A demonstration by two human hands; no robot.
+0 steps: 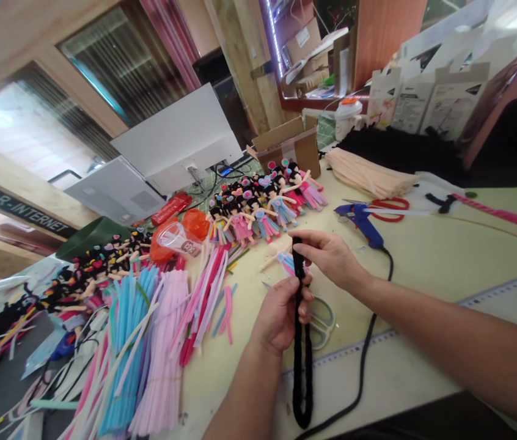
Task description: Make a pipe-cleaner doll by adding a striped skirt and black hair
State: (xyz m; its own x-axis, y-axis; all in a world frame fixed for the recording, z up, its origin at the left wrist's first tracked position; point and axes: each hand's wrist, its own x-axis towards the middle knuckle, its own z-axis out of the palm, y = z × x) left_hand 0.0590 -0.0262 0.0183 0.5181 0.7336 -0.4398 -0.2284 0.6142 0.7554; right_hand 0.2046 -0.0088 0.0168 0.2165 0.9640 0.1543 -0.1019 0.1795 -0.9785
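A black fuzzy pipe cleaner (302, 409), bent into a long loop, hangs upright between my hands over the table. My left hand (281, 311) is closed around its middle. Higher up, my right hand (332, 256) pinches the top end between thumb and fingertips. Partly hidden behind the hands lies a small doll (285, 261) with a light blue dress, and its upper part cannot be made out. Grey-handled scissors (325, 321) rest on the table just behind the loop.
Several finished dolls (242, 226) stand beyond my hands. Bundles of blue (125, 342) and pale pink pipe cleaners (162, 360) lie at left. A blue glue gun (362, 223), red-handled scissors (391, 209) and a beige bundle (368, 174) are at right. A black cord (368, 348) crosses the ruler (478, 299).
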